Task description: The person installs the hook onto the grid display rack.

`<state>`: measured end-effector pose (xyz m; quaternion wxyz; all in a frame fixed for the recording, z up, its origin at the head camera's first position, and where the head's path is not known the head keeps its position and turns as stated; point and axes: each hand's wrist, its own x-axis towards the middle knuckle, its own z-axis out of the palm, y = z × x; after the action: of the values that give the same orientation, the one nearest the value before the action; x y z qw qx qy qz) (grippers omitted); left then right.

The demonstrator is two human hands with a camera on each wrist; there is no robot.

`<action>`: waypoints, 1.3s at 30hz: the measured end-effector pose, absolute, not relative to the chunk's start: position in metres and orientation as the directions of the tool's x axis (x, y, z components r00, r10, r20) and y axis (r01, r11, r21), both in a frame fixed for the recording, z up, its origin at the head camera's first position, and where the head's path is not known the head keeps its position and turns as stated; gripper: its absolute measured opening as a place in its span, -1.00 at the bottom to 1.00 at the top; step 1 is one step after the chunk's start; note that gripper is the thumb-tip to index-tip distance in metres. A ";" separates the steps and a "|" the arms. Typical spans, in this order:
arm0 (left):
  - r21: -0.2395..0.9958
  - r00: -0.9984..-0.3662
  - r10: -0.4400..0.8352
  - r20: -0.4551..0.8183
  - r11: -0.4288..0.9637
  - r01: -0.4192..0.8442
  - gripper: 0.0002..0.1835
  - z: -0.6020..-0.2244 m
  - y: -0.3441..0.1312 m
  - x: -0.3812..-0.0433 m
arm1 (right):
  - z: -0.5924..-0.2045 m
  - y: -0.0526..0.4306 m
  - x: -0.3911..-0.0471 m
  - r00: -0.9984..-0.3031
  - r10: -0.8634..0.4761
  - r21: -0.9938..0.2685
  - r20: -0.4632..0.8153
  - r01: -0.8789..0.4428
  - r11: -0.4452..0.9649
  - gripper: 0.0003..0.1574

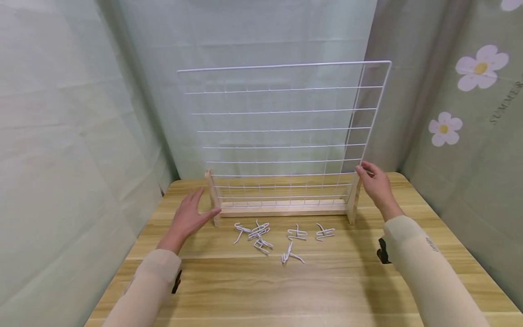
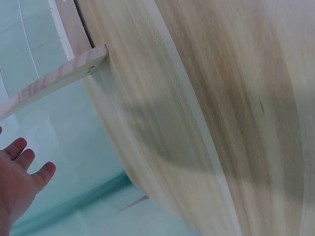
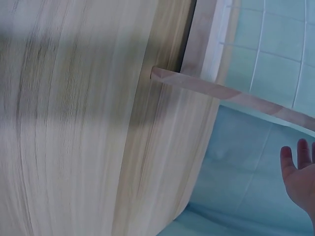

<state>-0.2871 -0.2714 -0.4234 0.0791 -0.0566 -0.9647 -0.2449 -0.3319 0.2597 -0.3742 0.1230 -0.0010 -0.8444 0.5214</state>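
Note:
A white wire grid panel [image 1: 282,131] stands upright in a light wooden base [image 1: 282,210] with a post at each end. Beside the left post [image 1: 213,200] is my left hand [image 1: 189,218], fingers spread and thumb close to the wood. My right hand [image 1: 377,185] is at the right post's upper end, thumb and fingertips by the grid's side wire; whether they touch it is unclear. In the right wrist view, the visible fingers [image 3: 301,155] look fairly straight, partly cut off by the frame. Several white wire hooks [image 1: 297,234] lie on the table before the base.
The wood-grain table [image 1: 245,290] carries the rack near its back edge. Pale green cloth [image 1: 81,136] hangs at the left and behind. On the right, the cloth bears white flowers [image 1: 445,129] and lettering.

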 end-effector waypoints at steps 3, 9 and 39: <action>0.500 -0.982 0.056 0.181 0.855 0.141 0.07 -0.423 -0.270 -0.285 | -0.376 0.259 -0.334 -0.969 0.150 -0.895 0.196 -0.115 0.430 -0.18; 0.573 -0.982 0.039 0.186 0.808 0.140 -0.02 -0.425 -0.265 -0.282 | -0.378 0.259 -0.336 -0.961 0.188 -0.913 0.202 -0.115 0.391 -0.27; 0.888 -0.993 -0.025 0.117 0.450 0.094 -0.40 -0.457 -0.201 -0.274 | -0.385 0.259 -0.339 -0.958 0.211 -0.959 0.193 -0.139 0.246 -0.32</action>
<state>-0.2745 -0.2011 -0.4567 0.0566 -0.0202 -0.8496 -0.5239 -0.3393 0.2588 -0.3850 0.1428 -0.0232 -0.7762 0.6137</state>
